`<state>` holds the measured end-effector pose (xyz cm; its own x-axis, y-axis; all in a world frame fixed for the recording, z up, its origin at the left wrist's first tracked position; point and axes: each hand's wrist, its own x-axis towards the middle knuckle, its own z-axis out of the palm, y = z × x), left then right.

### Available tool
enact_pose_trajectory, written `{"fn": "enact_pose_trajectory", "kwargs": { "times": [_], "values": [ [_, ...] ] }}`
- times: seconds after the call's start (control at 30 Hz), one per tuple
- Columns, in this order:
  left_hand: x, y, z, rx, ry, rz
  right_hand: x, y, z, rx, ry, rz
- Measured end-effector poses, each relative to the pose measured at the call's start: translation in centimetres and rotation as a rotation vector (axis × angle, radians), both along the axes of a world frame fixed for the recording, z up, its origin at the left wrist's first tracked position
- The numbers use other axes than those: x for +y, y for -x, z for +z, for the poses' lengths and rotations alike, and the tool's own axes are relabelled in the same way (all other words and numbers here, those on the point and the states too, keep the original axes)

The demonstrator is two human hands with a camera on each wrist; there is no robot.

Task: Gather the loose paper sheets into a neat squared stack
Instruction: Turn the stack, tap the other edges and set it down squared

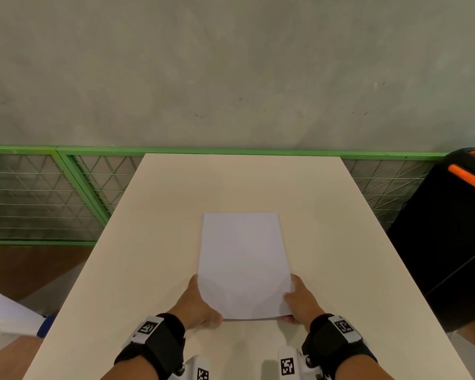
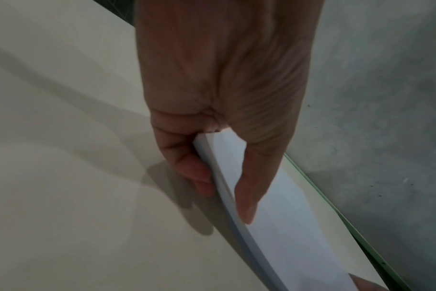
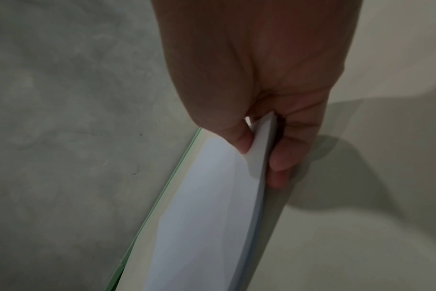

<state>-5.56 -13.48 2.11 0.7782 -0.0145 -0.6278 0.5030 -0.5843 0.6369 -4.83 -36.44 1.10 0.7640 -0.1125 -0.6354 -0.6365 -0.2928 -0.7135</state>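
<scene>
With left hand (image 1: pixel 200 305) and right hand (image 1: pixel 299 303) pinching the paper stack (image 1: pixel 243 264) at lower centre, tap its far edge squarely against the tabletop (image 1: pixel 162 215).

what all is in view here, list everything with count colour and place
paper stack: one, white, middle of the table, near end lifted and pinched at both corners
table: one, cream, centre
fence: one run, green frame with wire mesh, behind the table on both sides
wall: one, grey, far side
case: one, black with orange trim, right of the table
loose white sheet: one, far left edge
left hand: one, pinches the stack's near left corner
right hand: one, pinches the near right corner
</scene>
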Motion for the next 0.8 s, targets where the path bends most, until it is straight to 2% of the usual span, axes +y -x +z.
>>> {"fn": "enact_pose_trajectory", "kwargs": {
  "times": [0.23,0.37,0.6,0.7,0.8],
  "values": [
    [0.4,-0.1,0.3,-0.001,-0.057,-0.057,-0.2,0.0,0.6,0.030,0.003,0.039],
    [0.5,0.2,-0.2,-0.023,-0.170,-0.074,-0.8,-0.2,0.7,0.013,0.049,0.169],
    [0.0,0.5,-1.2,-0.079,-0.447,-0.101,-0.4,0.2,0.7,0.003,0.539,0.492],
    [0.0,0.4,-1.3,-0.112,-0.497,-0.130,-0.2,0.4,0.6,-0.024,0.645,0.522],
    [0.1,0.3,-1.3,-0.138,-0.524,-0.147,0.0,0.5,0.8,-0.065,0.672,0.504]
  ]
}}
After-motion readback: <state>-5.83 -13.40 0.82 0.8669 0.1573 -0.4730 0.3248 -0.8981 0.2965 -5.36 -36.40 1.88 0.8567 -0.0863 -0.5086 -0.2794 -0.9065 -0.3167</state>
